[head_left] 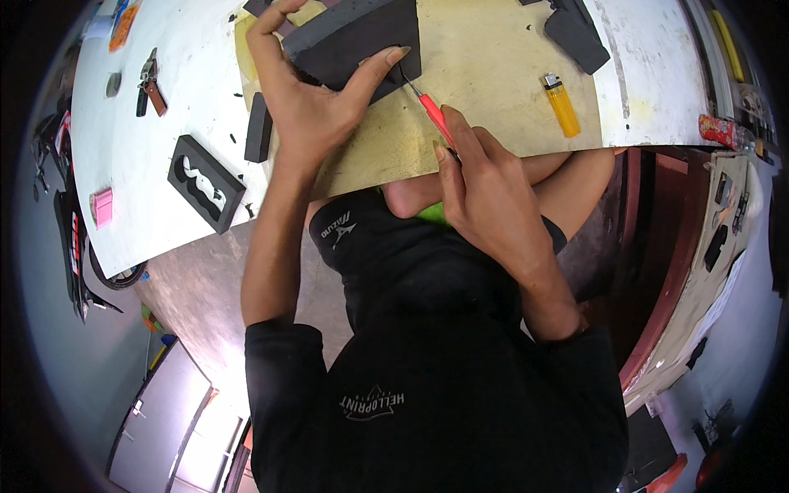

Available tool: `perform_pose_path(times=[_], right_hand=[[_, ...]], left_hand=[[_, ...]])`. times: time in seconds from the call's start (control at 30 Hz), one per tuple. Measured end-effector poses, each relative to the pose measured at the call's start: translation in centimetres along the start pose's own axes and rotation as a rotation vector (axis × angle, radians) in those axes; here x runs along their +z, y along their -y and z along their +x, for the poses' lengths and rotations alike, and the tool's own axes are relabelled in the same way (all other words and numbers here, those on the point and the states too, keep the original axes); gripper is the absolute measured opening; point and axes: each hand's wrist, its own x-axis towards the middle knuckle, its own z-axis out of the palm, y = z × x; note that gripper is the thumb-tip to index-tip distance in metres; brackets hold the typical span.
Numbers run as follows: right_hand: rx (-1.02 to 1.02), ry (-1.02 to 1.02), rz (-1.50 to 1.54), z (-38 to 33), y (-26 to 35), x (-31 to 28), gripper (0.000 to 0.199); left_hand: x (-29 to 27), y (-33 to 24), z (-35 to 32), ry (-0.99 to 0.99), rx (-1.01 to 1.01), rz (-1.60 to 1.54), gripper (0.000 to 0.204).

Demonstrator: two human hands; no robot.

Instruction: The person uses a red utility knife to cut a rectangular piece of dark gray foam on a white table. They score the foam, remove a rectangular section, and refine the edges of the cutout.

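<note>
A thick black foam block (349, 49) is tilted up over a yellowish board, its top edge cut off by the picture's rim. My left hand (312, 115) is closed around it, thumb pressed on the near face. From the right, my right hand (493, 185) grips a slim tool with a red handle (434, 117) and a thin metal tip. That tip meets the block's face close to my left thumb; how deep it goes I cannot tell. A small black foam bar (259, 129) lies beside my left wrist.
On the white table (107, 242) lie a black foam piece with a cut-out (182, 170), a small revolver-shaped object (149, 86) and a pink item (102, 208). A yellow lighter (562, 107) rests on the yellowish board (477, 49), near a black piece (577, 39).
</note>
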Motion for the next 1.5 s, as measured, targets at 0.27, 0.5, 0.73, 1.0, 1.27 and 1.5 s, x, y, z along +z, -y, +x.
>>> perform_pose_path(times=[0.27, 0.5, 0.73, 1.0, 1.27, 1.5], right_hand=[[-0.079, -0.126, 0.063, -0.2, -0.9, 0.6, 0.043], [0.003, -0.055, -0.009, 0.7, -0.5, 1.2, 0.042], [0.013, -0.065, 0.057, -1.5, -0.3, -0.3, 0.041], [-0.005, -0.201, 0.402, -2.7, -2.5, -0.7, 0.037], [0.113, -0.342, 0.727, 0.0, -2.9, -0.1, 0.044], [0.130, -0.166, 0.975, 0.7, -2.9, 0.4, 0.047]], left_hand=[[0.5, 0.8, -1.6, 0.124, -0.277, 0.129, 0.034], [0.5, -0.7, -1.6, 0.115, -0.345, 0.013, 0.021], [0.3, 0.2, -1.8, 0.113, -0.303, -0.022, 0.023], [-0.1, 2.3, -1.4, 0.107, -0.171, 0.008, 0.033], [0.4, -3.3, -2.2, 0.122, -0.577, -0.415, 0.023], [1.5, -6.0, -3.9, 0.098, -0.618, -0.479, 0.022]])
